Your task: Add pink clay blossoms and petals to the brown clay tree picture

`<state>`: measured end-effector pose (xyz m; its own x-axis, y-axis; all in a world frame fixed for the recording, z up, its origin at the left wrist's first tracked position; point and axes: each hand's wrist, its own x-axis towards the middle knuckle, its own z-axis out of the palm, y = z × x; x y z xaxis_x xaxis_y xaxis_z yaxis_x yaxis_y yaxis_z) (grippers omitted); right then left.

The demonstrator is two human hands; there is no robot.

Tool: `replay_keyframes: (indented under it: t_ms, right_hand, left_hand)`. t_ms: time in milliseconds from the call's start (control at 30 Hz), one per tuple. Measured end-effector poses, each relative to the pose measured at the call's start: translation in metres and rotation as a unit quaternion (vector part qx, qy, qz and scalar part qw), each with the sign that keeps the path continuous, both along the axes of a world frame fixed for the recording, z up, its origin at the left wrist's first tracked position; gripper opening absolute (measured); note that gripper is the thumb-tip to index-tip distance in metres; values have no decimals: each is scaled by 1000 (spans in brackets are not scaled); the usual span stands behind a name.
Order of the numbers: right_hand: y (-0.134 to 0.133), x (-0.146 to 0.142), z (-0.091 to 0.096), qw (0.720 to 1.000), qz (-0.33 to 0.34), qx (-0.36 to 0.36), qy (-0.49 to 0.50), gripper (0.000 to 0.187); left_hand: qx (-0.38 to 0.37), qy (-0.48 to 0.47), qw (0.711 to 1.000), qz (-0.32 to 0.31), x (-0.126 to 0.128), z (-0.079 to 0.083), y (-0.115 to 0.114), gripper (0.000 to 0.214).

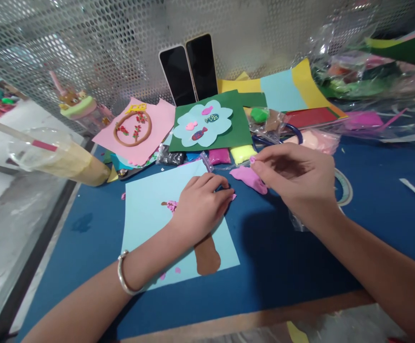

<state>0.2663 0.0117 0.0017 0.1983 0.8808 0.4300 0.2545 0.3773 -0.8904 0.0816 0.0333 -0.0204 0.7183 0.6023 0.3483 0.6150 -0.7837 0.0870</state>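
Observation:
My right hand [296,174] pinches a tiny bit of pink modelling clay [252,160] between thumb and forefinger, above the table. Just below it lies a larger lump of pink clay [249,179]. My left hand [203,200] rests over a light blue sheet of paper [143,228], its fingers curled and closed, with a pink scrap of clay [233,196] showing at the fingertips. On the sheet is a brown clay trunk [207,257], its upper part covered by that hand. Pink clay crumbs [172,206] sit on a brown branch tip to the hand's left.
Behind are a green card with clay fish [241,114], a pink card with a brown clay ring [150,147], and two phones [202,66] leaning on perforated metal. A drink cup [75,162] tilts at left. Clay packets [219,156] and a tape roll [345,188] lie nearby.

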Motion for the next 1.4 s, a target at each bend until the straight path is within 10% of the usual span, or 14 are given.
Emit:
replay_keyframes:
  t_ms: [800,1233,1400]
  right_hand:
    - [2,-3,-4,965,162,-188,89,14]
    - [2,1,-6,942,221,-249,50,8]
    - [3,0,-5,933,222,-266,96,13]
  left_hand:
    - [73,3,997,-6,1,0,0,20]
    - [-84,-74,994,-4,-7,6,-1,9]
    - [-292,-237,925,53,-5,16,-2,3]
